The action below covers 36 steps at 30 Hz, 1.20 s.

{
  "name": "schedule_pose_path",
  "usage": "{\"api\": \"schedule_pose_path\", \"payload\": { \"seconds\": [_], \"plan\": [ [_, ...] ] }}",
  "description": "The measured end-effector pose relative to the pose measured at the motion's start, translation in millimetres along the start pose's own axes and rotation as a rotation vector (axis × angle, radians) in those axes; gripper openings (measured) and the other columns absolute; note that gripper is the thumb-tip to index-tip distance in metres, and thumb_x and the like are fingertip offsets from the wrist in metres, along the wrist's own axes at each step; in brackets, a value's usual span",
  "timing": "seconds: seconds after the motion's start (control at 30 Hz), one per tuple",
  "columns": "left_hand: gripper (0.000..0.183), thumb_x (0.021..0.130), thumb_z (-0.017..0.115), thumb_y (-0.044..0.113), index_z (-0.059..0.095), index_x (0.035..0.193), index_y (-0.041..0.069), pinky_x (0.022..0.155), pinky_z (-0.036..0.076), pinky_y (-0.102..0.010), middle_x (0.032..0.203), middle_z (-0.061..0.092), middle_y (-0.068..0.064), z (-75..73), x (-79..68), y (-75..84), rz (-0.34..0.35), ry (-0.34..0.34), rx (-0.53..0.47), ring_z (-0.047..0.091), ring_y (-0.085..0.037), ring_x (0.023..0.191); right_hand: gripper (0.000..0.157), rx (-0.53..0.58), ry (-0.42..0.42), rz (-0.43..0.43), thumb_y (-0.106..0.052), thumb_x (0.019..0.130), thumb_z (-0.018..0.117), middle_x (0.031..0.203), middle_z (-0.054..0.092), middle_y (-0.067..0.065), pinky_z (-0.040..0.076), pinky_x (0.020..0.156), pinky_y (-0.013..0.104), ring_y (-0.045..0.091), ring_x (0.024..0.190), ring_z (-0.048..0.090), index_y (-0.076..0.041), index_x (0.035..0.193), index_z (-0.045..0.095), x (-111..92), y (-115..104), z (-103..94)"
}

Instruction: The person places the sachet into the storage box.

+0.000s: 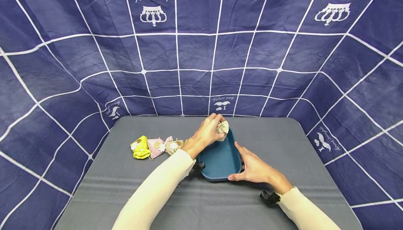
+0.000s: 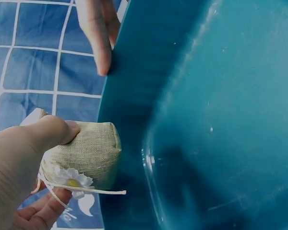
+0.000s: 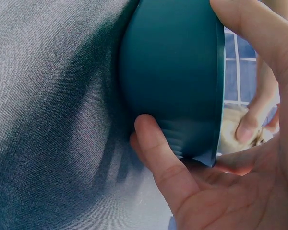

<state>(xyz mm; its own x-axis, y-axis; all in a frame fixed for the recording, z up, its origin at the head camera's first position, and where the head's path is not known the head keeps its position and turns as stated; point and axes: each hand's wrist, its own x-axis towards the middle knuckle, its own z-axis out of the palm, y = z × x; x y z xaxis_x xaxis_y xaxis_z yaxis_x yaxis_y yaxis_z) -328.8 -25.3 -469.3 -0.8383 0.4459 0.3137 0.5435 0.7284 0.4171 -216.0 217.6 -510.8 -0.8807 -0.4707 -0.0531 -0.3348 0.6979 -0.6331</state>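
My left hand pinches a small beige cloth drawstring pouch over the far end of a blue plastic box. In the left wrist view the pouch shows a white flower and a cord, with the thumb pressed on its side. My right hand grips the box's right side, thumb at the near corner and fingers along the outer wall. Seen from the right wrist, the fingers of the right hand lie against the box's outer wall.
Left of the box lie a yellow pouch, a pink pouch and a tan pouch, each with a flower. They rest on a grey cloth-covered table. A blue checked curtain surrounds the back and sides.
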Motion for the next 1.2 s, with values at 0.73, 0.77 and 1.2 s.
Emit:
{"api": "schedule_pose_path", "payload": {
  "seconds": [0.73,0.77,1.2],
  "plan": [
    [0.069,0.102,0.090,0.049,0.067,0.159,0.020,0.114,0.064,-0.055,0.150,0.072,-0.012,-0.9,-17.7,-36.8,0.006,-0.092,0.037,0.076,-0.036,0.137,0.145,0.019,-0.007,0.019,-0.059,0.084,0.102,0.159,0.059,0.025,0.065,0.091,0.025,0.012,0.105,0.074,0.007,0.183,0.019,1.2,0.5,1.1],
    [0.069,0.101,0.090,0.051,0.068,0.159,0.020,0.114,0.064,-0.056,0.149,0.073,-0.012,-1.9,-19.4,-41.3,0.015,-0.087,0.035,0.076,-0.035,0.137,0.145,0.022,-0.008,0.018,-0.059,0.084,0.103,0.159,0.059,0.025,0.065,0.091,0.025,0.012,0.105,0.074,0.007,0.183,0.019,1.6,0.4,1.0],
    [0.069,0.100,0.093,0.045,0.069,0.159,0.019,0.115,0.060,-0.063,0.149,0.074,-0.011,-33.5,-59.1,-49.7,-0.039,-0.074,0.102,0.074,-0.034,0.137,0.144,0.053,-0.002,0.006,-0.053,0.084,0.104,0.159,0.059,0.028,0.067,0.091,0.024,0.015,0.109,0.075,0.008,0.182,0.019,0.9,0.1,2.0]
  ]
}}
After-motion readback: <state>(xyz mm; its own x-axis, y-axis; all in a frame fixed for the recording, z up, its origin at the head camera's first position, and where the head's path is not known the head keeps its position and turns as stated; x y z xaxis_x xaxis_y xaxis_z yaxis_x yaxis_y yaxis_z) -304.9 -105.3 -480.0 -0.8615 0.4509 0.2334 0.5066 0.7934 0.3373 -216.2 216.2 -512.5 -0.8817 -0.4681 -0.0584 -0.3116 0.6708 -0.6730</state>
